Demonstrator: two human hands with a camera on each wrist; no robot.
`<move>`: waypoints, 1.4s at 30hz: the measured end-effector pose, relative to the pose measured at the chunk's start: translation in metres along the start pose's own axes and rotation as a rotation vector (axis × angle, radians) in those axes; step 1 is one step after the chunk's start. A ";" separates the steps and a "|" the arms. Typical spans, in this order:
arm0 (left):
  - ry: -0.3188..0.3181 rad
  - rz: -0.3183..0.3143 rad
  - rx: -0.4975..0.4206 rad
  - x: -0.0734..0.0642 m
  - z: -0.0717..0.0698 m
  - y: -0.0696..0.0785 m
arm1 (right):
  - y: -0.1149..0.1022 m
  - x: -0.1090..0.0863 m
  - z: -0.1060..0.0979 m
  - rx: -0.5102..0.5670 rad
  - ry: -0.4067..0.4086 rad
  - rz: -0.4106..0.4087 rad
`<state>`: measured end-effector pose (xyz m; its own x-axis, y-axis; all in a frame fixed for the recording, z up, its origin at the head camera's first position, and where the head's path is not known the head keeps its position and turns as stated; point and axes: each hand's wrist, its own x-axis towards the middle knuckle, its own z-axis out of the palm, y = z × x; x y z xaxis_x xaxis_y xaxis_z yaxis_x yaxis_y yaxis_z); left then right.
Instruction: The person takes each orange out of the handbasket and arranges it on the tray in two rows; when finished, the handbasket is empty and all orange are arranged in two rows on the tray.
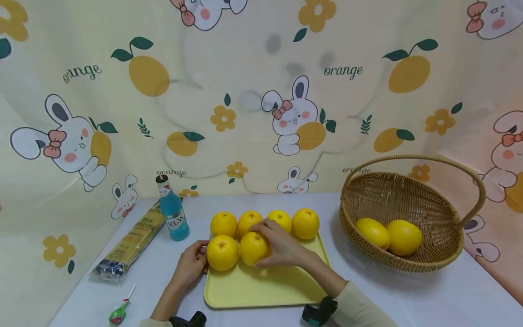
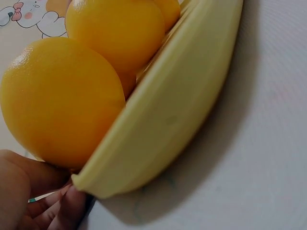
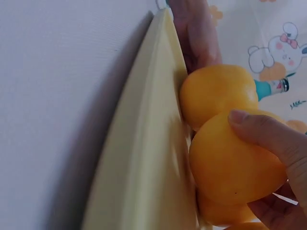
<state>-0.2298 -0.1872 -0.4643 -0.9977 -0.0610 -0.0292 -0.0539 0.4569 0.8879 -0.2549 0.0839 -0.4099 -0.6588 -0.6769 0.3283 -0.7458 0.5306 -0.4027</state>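
Note:
My right hand grips an orange from its right side, thumb and fingers curled round it, over the yellow tray. Directly left of that fruit another orange sits at the tray's left side. Behind them several more oranges form a row along the far part of the tray. At the left rim, my left hand pinches the tray's edge. The left wrist view shows its thumb on top and its fingers underneath, close by the nearest orange.
A wicker basket with a tall handle holds two yellow fruits on the right. Left of the tray stands a blue bottle, beside a long plastic-wrapped packet. A green-wrapped lollipop lies near the front left.

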 end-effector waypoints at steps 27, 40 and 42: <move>0.013 0.025 -0.016 -0.002 -0.001 0.002 | 0.004 -0.010 0.003 0.112 -0.032 0.074; 0.005 0.010 -0.004 -0.002 0.000 0.003 | 0.009 -0.016 0.003 0.109 0.034 -0.017; 0.009 0.011 -0.007 -0.002 -0.001 0.003 | 0.009 -0.016 0.002 0.103 0.009 -0.032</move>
<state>-0.2276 -0.1863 -0.4609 -0.9978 -0.0643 -0.0155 -0.0429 0.4513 0.8914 -0.2508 0.0981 -0.4204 -0.6358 -0.6880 0.3498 -0.7529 0.4531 -0.4773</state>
